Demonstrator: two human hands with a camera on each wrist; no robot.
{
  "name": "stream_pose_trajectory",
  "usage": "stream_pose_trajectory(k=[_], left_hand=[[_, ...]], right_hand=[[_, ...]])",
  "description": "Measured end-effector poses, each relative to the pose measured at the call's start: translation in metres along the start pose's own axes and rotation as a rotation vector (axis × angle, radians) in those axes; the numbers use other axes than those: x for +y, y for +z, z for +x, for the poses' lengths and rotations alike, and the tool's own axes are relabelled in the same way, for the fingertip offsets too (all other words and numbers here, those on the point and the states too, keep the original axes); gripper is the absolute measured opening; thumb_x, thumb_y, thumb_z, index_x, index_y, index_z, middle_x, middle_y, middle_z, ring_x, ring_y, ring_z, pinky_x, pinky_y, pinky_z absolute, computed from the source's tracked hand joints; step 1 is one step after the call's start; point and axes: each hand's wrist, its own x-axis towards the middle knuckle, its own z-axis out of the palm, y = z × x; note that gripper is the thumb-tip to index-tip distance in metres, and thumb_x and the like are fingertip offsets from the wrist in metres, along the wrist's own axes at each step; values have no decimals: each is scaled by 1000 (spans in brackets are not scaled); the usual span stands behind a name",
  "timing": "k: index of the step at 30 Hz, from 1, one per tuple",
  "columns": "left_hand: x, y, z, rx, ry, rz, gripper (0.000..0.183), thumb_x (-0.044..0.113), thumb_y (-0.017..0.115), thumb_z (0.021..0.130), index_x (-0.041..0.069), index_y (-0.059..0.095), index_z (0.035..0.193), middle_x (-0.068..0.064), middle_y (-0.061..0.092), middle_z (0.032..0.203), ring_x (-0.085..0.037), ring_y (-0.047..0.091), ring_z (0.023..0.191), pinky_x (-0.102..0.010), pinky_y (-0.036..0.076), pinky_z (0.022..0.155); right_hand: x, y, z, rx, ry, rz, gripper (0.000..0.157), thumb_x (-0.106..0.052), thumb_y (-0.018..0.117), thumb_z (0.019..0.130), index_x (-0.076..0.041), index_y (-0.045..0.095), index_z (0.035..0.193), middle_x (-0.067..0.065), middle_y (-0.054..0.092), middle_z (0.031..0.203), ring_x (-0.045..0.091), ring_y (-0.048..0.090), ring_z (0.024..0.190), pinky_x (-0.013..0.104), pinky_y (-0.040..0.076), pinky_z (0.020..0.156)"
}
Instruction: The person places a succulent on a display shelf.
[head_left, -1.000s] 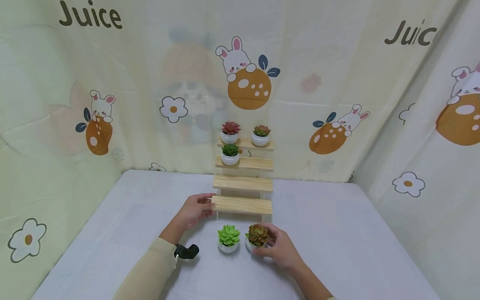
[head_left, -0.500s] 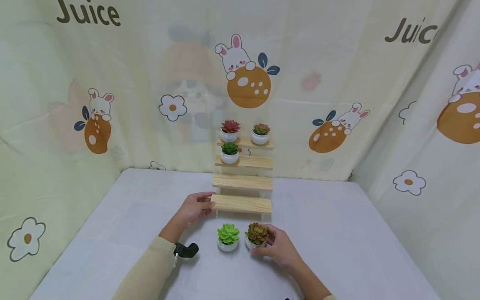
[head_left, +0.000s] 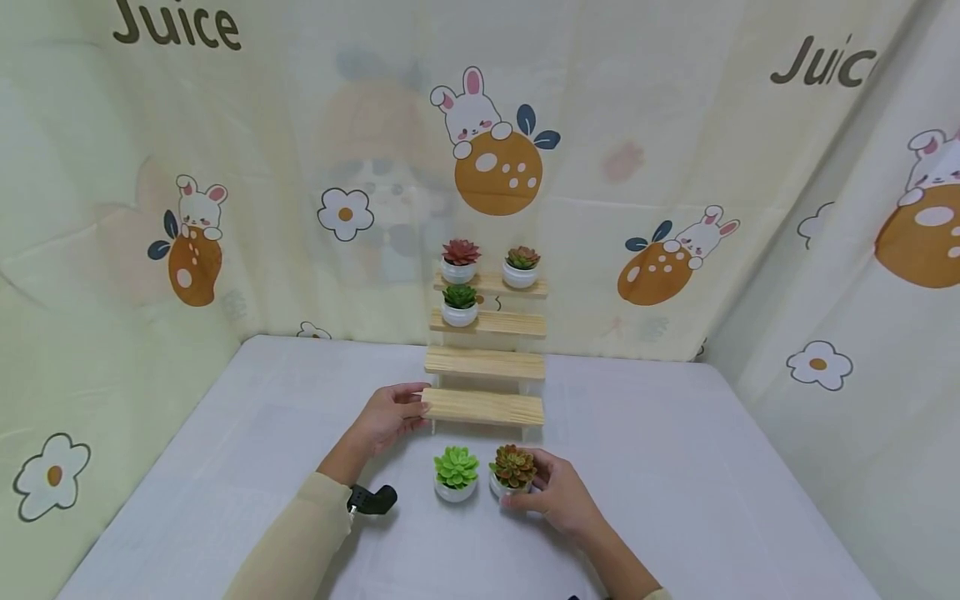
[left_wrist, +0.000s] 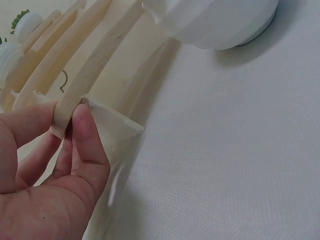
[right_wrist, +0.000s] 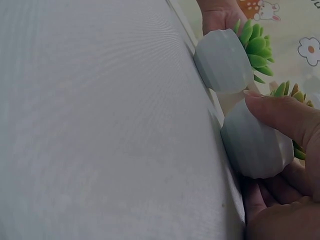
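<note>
My left hand (head_left: 384, 421) pinches the left end of the lowest board of a wooden tiered shelf (head_left: 483, 407); the left wrist view shows thumb and fingers on the board's end (left_wrist: 67, 112). With my right hand (head_left: 558, 496) I grip a potted succulent with reddish-brown leaves (head_left: 513, 467), thumb and fingers around its white pot (right_wrist: 257, 142), which stands on the table. Just left of it, untouched, stands a bright green potted succulent (head_left: 456, 471). Higher up, a red succulent (head_left: 461, 260) and a red-green one (head_left: 521, 267) sit on the top board, with a dark green one (head_left: 460, 305) on the board below.
A white-covered table (head_left: 660, 467) lies under everything. Behind it and at both sides hangs a printed curtain (head_left: 585, 108) with rabbits and flowers. A black wrist device (head_left: 372, 500) sticks out from the left sleeve.
Both hands keep their holds, and the pots and shelf stay where they were. The head view has tilted very slightly.
</note>
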Motion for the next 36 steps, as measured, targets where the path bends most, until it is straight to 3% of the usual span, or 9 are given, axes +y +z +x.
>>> stream_pose_trajectory(k=[16, 26, 36], left_hand=[[1, -2, 2, -12, -8, 2, 49, -3, 65, 97, -3, 53, 145, -15, 64, 119, -15, 68, 90, -26, 61, 77], [0, -2, 2, -1, -13, 8, 48, -3, 64, 97, -3, 54, 144, -16, 64, 118, -16, 68, 90, -26, 61, 77], [1, -1, 0, -5, -7, 8, 48, -3, 65, 97, -2, 54, 144, -19, 64, 123, -16, 68, 92, -27, 61, 79]], right_hand=[[0, 0, 2, 20, -12, 30, 72, -5, 91, 74, 3, 59, 137, 22, 62, 139, 34, 61, 130, 23, 52, 104], [-6, 1, 3, 49, 17, 116, 79, -7, 89, 76, 7, 50, 144, 28, 60, 139, 37, 61, 130, 25, 54, 101], [-17, 2, 8, 117, 27, 167, 77, -3, 88, 76, 2, 52, 145, 22, 62, 140, 31, 60, 132, 21, 53, 101]])
